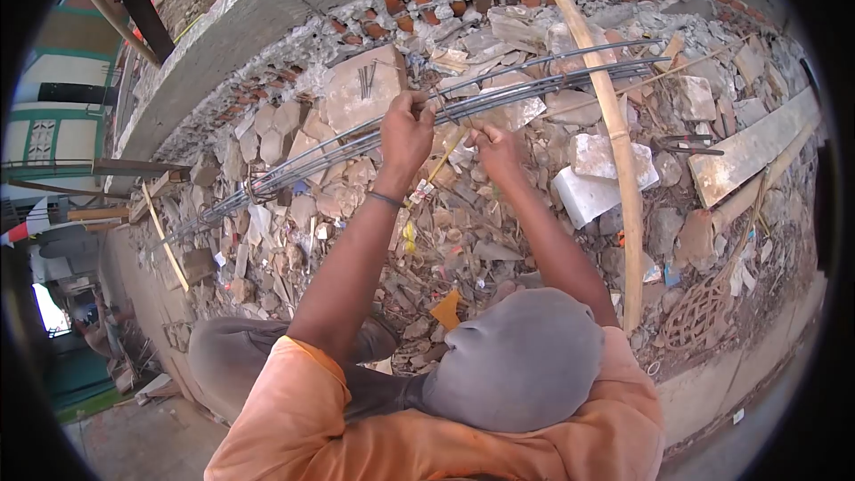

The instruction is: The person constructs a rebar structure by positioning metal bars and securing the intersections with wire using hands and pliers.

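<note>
Long thin metal rods (561,80) lie in a bundle across the rubble, over a bamboo pole's line at the right. My left hand (410,132) is closed at the bundle's near side, its fingers pinched by the rods. Just right of it, my right hand (494,150) is closed below the rods, fingertips together. What either pinches is too small to make out. A yellow strip (443,163) slants down between my hands. Several short metal pieces (366,81) rest on a flat block (343,105) left of my left hand.
Bamboo pole (614,125) crosses the rods at the right. White blocks (592,191) sit beside it. Broken stones surround my feet. A wooden plank (753,150) leans at the far right, and a concrete beam (214,31) runs behind. Pliers-like dark tools (690,144) lie near the plank.
</note>
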Action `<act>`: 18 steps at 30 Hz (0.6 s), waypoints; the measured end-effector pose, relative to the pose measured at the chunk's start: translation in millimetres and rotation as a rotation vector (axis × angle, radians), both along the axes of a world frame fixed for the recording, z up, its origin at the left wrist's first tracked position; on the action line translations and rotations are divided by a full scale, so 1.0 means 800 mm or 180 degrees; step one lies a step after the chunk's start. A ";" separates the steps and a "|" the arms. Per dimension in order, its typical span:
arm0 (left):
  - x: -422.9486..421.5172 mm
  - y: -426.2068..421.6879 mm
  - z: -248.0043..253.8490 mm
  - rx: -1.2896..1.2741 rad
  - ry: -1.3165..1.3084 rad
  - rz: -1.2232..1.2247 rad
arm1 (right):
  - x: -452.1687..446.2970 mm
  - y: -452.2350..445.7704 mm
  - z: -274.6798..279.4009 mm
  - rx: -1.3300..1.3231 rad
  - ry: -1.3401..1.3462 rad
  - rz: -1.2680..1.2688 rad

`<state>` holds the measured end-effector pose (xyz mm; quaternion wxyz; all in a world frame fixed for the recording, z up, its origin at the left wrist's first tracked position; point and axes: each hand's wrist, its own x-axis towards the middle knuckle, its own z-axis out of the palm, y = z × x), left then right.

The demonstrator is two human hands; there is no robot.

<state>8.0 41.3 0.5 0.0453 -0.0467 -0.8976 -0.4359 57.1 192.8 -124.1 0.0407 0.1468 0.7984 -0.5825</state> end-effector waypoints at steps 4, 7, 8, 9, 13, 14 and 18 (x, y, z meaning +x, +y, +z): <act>-0.011 -0.002 0.009 -0.0531 0.0192 -0.0391 | -0.024 -0.011 0.044 -0.0469 0.0565 0.0066; -0.015 -0.007 0.005 -0.0354 0.0298 -0.0467 | -0.034 -0.012 0.036 -0.0445 0.0647 0.0201; -0.016 -0.008 0.001 -0.0212 0.0369 -0.0473 | -0.036 -0.010 0.034 -0.0473 0.0552 0.0260; -0.014 -0.007 0.000 -0.0130 0.0406 -0.0497 | -0.036 -0.009 0.035 -0.0496 0.0458 0.0320; -0.003 -0.006 0.000 -0.0085 0.0655 -0.0599 | -0.033 -0.009 0.046 -0.0213 0.0662 0.0342; -0.001 -0.006 0.001 -0.0146 0.0744 -0.0634 | -0.032 -0.009 0.051 -0.0191 0.0678 0.0360; 0.002 -0.007 -0.006 -0.0076 0.0917 -0.0617 | -0.033 -0.006 0.063 0.0010 0.0696 0.0467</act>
